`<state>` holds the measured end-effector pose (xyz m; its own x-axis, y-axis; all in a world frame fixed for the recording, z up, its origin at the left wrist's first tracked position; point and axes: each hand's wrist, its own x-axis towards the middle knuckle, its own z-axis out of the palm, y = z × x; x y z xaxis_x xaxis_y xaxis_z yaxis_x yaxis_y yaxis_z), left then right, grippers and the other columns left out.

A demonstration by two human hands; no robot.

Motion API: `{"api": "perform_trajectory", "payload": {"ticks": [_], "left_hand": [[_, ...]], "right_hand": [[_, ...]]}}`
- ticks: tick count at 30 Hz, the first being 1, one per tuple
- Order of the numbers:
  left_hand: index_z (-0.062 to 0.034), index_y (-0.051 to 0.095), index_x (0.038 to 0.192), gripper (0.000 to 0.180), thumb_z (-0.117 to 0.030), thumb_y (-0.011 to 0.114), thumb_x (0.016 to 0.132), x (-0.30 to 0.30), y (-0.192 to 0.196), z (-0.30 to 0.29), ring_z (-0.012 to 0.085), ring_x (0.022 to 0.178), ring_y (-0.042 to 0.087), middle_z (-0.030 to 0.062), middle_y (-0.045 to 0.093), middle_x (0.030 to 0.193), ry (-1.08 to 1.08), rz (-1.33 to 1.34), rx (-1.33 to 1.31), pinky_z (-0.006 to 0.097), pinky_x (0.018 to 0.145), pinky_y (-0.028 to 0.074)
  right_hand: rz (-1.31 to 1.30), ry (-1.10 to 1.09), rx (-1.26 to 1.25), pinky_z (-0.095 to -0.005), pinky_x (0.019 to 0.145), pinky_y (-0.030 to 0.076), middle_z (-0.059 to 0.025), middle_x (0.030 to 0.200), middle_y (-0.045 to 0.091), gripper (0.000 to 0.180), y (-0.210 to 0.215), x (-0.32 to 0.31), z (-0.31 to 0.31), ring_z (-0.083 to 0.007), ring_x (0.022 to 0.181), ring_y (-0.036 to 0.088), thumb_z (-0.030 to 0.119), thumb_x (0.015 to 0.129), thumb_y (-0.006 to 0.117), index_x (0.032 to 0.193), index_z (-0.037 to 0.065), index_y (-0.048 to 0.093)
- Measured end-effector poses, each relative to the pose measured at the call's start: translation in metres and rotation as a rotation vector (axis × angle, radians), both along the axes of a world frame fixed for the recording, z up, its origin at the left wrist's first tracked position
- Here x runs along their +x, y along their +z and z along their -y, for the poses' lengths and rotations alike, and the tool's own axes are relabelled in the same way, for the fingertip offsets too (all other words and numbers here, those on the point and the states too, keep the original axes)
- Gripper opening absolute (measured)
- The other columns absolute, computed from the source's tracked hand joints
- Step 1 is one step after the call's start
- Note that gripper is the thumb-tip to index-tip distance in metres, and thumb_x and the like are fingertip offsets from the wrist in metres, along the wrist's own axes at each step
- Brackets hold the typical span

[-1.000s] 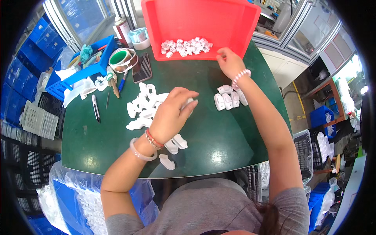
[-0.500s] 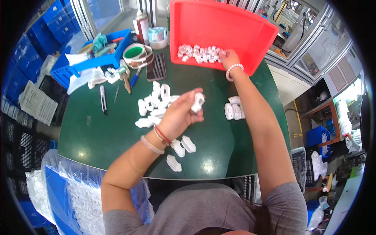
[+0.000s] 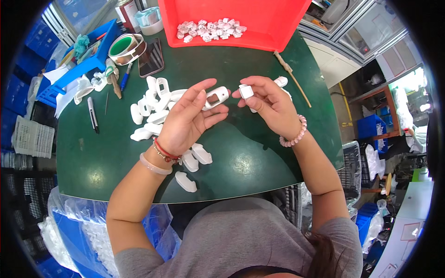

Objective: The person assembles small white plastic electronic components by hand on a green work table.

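Between the thumb and fingers of my left hand [image 3: 187, 113] is a white plastic housing [image 3: 216, 97], oblong with an opening through which skin shows. Facing it, a short gap away, my right hand [image 3: 273, 106] pinches a small white square plastic piece [image 3: 246, 91]. Several more white housings [image 3: 157, 116] lie in a loose pile left of my left hand, and a few [image 3: 186, 181] rest below its wrist. Several small white pieces [image 3: 211, 30] are spread in the red bin [image 3: 236, 45]. Partly hidden behind my right hand are white rounded parts [image 3: 281, 82].
A thin wooden stick [image 3: 296, 83] lies at the right of the green table [image 3: 241, 180]. Toward the far left are a phone [image 3: 151, 59], a tape roll [image 3: 123, 48], a blue tray [image 3: 97, 55], a blue pen [image 3: 125, 77] and a white pen [image 3: 93, 115].
My right hand has come back from the red bin with a small white piece and now faces my left hand. The left hand has turned the housing so its opening shows. The whole view has shifted.
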<state>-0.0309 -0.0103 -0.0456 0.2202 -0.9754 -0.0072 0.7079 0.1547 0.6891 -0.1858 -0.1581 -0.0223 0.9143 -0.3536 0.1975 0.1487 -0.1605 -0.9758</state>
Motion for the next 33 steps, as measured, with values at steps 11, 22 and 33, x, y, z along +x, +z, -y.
{"api": "perform_trajectory", "payload": {"ticks": [11,22,33], "left_hand": [[-0.0008,0.037,0.127,0.044,0.000,0.051,0.086,-0.004,0.005,-0.001,0.0213,0.108,0.052,0.0117,0.049,0.121,0.007,0.080,0.042,0.031,0.094,0.043],[-0.0018,0.050,0.118,0.040,0.000,0.060,0.079,-0.014,-0.007,-0.002,0.0183,0.108,0.045,0.0096,0.044,0.117,0.323,0.860,-0.235,0.028,0.089,0.040],[-0.0013,0.051,0.116,0.038,-0.005,0.060,0.080,-0.010,-0.003,-0.003,0.0215,0.111,0.047,0.0137,0.047,0.122,0.252,1.171,-0.254,0.031,0.091,0.041]], "right_hand": [[0.032,0.000,0.222,-0.0248,0.078,0.045,-0.0131,0.108,0.058,0.028,-0.010,-0.001,-0.003,-0.0128,0.089,0.056,0.002,0.084,0.055,0.107,0.007,0.040],[0.005,0.032,0.643,-0.0260,0.080,0.048,-0.0094,0.104,0.055,0.025,-0.020,0.004,-0.023,-0.0124,0.089,0.057,0.003,0.080,0.061,0.099,0.003,0.045],[-0.032,0.023,0.743,-0.0271,0.083,0.049,-0.0097,0.102,0.057,0.024,-0.014,0.001,-0.024,-0.0154,0.093,0.058,0.008,0.086,0.055,0.107,-0.001,0.049]]}}
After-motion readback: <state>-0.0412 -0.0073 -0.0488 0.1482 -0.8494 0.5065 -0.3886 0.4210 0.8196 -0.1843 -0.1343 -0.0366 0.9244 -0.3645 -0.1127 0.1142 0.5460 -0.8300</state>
